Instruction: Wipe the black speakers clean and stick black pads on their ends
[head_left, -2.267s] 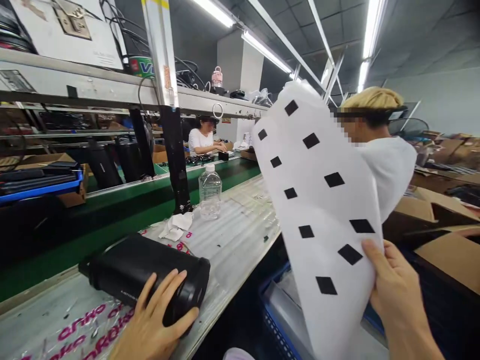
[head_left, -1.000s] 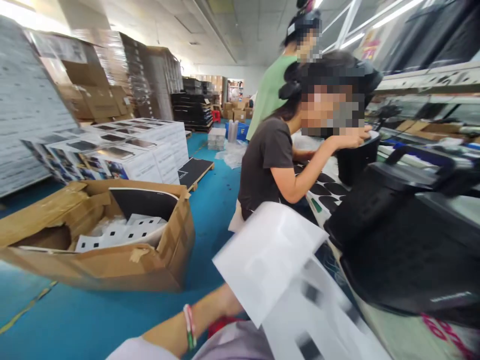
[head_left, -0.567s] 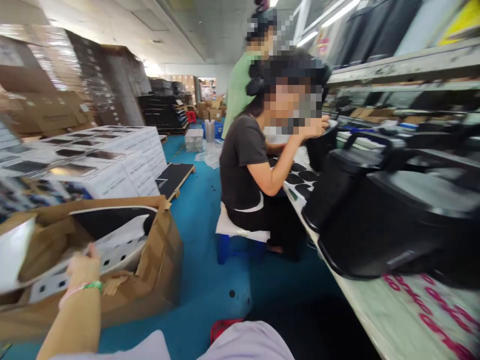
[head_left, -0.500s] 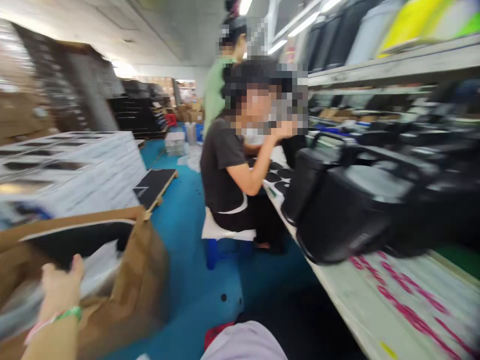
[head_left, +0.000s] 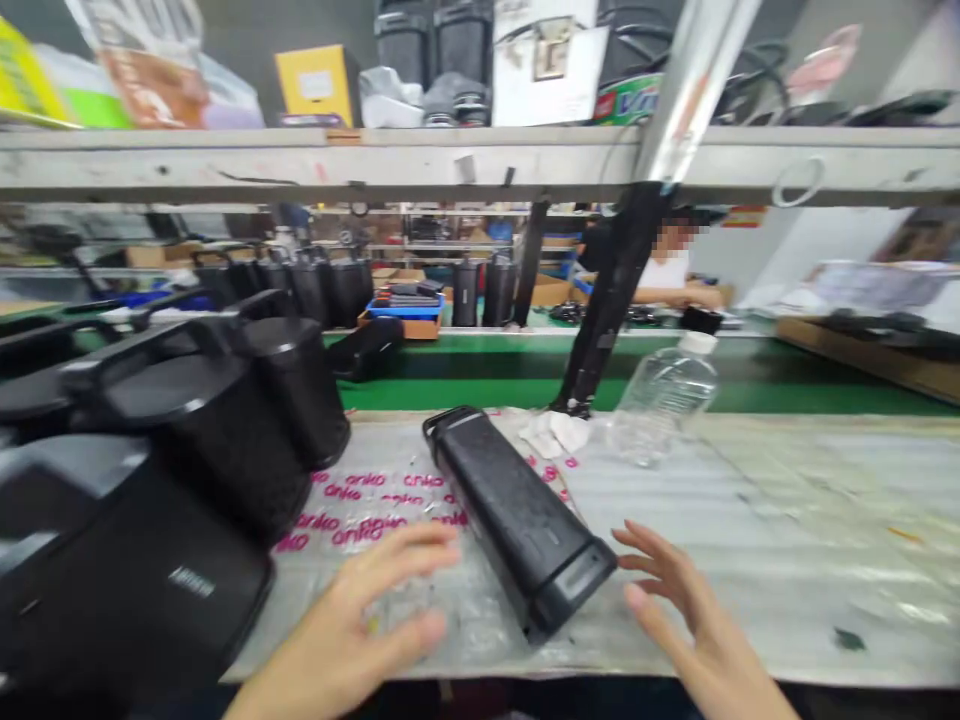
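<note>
A long black casing (head_left: 517, 515), which looks like a portable speaker, lies at a slant on the bench, its near end toward me. My left hand (head_left: 367, 610) hovers to its left, fingers spread and thumb apart, holding nothing. On the other side, my right hand (head_left: 675, 600) is also open, its fingertips close to the casing's near right corner; whether they touch it I cannot tell. Several black speakers with carry handles (head_left: 202, 430) stand upright at the left. The bench is covered with a whitish foam sheet (head_left: 780, 560) and pink-printed plastic.
Behind the casing are crumpled white tissue (head_left: 555, 432) and a clear plastic bottle (head_left: 664, 400). A dark post (head_left: 611, 300) rises to a loaded shelf (head_left: 420, 160). Beyond the green belt (head_left: 465, 365), a person (head_left: 671, 275) works at the far side.
The view has swung right, from the aisle and a seated co-worker to the bench. My left hand has left the cardboard box and is now over the bench; my right hand has come into view.
</note>
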